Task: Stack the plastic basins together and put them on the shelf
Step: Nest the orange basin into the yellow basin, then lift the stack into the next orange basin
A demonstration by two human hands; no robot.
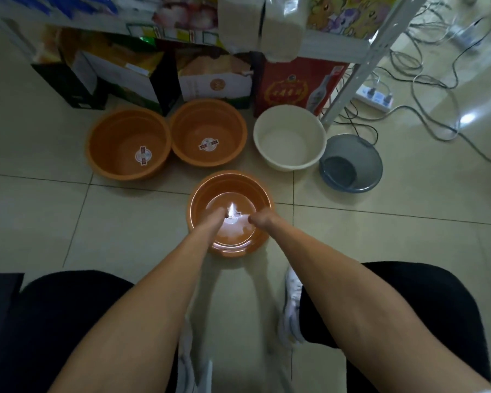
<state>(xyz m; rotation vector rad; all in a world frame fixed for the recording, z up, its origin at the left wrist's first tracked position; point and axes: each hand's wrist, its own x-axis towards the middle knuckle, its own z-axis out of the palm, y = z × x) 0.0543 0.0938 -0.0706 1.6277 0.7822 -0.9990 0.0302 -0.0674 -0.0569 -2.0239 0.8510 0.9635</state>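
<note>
Both hands reach down into the near orange basin (230,212) on the floor tiles (68,217), left hand (216,218) and right hand (260,221) with fingers curled, grip unclear, while two orange basins (128,143), a cream basin (289,137) and a grey basin (350,163) sit below the shelf (360,52).

Tiled floor (68,222); red gift box (292,86) at far centre; white power strip (376,97) with grey cables (425,80) far right.

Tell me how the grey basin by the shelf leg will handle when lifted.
The grey basin is probably light and fairly stiff: thin moulded plastic, apparently empty. It already sits tilted, so a push may rock it. Its glossy wall may be slippery.
</note>
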